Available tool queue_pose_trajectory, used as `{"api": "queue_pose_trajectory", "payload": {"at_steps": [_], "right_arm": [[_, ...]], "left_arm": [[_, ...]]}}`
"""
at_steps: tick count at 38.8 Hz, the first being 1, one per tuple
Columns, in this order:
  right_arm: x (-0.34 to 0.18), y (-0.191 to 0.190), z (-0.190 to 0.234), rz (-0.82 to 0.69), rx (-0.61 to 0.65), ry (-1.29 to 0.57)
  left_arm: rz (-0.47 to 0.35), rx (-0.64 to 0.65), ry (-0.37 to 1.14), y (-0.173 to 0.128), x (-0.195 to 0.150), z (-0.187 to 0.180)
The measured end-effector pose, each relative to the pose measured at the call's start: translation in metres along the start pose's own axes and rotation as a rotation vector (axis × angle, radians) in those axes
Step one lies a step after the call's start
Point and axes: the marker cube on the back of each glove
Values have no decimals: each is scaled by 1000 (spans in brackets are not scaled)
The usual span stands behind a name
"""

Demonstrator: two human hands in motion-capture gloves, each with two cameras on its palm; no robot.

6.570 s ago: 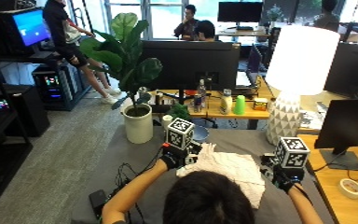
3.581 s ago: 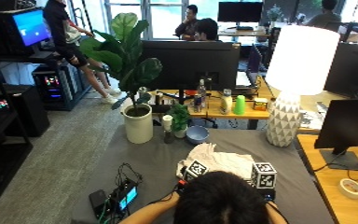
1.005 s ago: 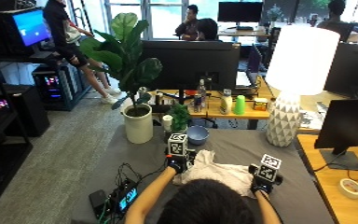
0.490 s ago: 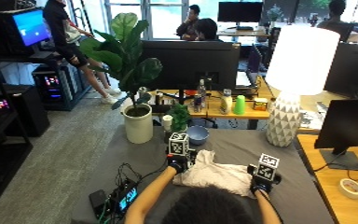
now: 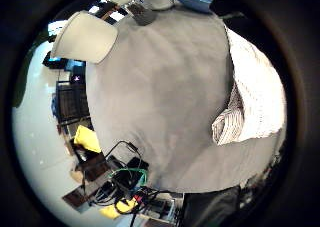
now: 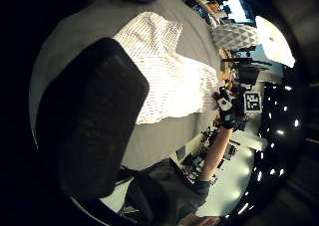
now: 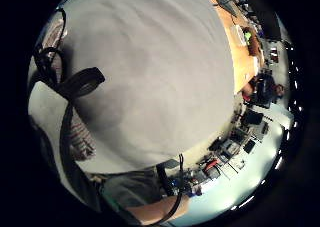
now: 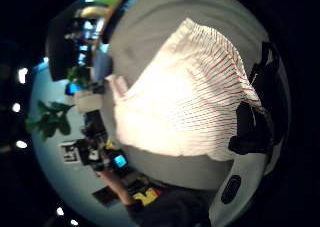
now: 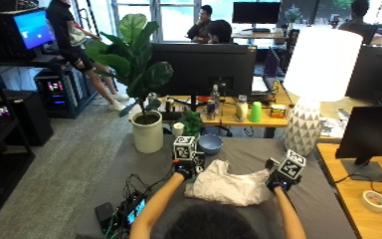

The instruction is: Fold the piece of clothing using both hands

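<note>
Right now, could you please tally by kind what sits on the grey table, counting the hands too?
Garment: 1
Blue bowl: 1
Lamp: 1
Gloved hands: 2, left hand and right hand, one at each side of the garment
Total: 5

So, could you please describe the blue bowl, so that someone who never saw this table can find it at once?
Start from the grey table in front of the person, where the white striped garment lies between the hands. The blue bowl sits beyond the garment at the far edge, next to a small green plant. It is the only round blue dish on the grey surface.
</note>
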Motion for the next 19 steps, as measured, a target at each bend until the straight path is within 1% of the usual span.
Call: {"api": "queue_pose_trajectory", "payload": {"at_steps": [2, 4, 7, 10, 12, 15, 17, 19], "right_arm": [[-23, 1, -21, -70, 108, -63], [-53, 10, -42, -127, 182, -111], [-97, 29, -58, -190, 223, -137], [-147, 48, -54, -244, 247, -128], [-187, 73, -38, -267, 213, -113], [-236, 112, 3, -268, 65, -107], [-257, 121, 31, -278, -10, -130], [-272, 120, 53, -294, -59, -183]], "left_arm": [[-2, 2, 26, 1, -3, -6], [7, 24, 50, 2, -6, -12], [9, 45, 82, 4, -10, -20], [1, 56, 114, 8, -15, -28], [-2, 80, 133, 13, -18, -35], [-32, 175, 109, 17, -26, -47], [-73, 221, 78, 22, -32, -54], [-109, 240, 54, 28, -38, -59]]}}
